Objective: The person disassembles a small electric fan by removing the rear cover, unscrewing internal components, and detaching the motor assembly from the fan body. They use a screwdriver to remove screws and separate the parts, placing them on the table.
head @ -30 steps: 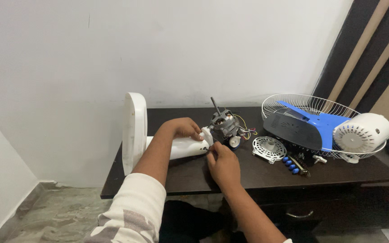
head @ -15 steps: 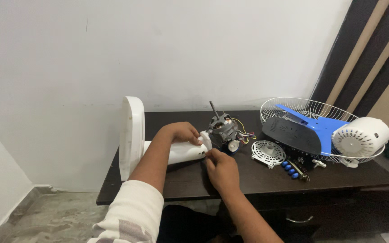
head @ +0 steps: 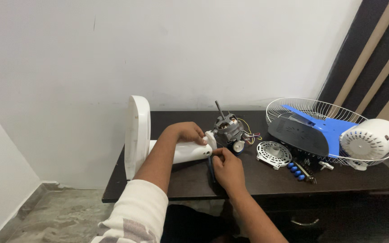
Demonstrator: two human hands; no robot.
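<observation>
the left hand point(head: 187, 132) is laid over the far end of the white fan neck point(head: 181, 152), with its fingers curled down and closed around the white part where the neck meets the grey fan motor point(head: 227, 129). the neck lies on its side across the dark table point(head: 266, 180), and its other end, back along the left forearm, is joined to the white round base point(head: 138, 132), which stands on its edge at the table's left end.

the right hand point(head: 227, 169) is held just below and to the right of the left hand, near the joint under the motor. its fingers are pinched together on a thin dark screwdriver with a blue handle point(head: 211, 167); the tool runs down along the left side of the hand, with its upper end at the fingertips near the neck's end. whether the tip touches the neck cannot be told.

the motor sits just beyond both hands, with its shaft pointing up and away and coloured wires point(head: 247, 130) trailing to its right. further right of the right hand a white round vented cover point(head: 274, 153) is seen, then a row of blue buttons on a switch strip point(head: 299, 172). well apart to the right, a wire grille point(head: 320, 112) holds a blue fan blade point(head: 329, 128), a dark panel point(head: 298, 132) and a white motor housing point(head: 370, 139).
</observation>
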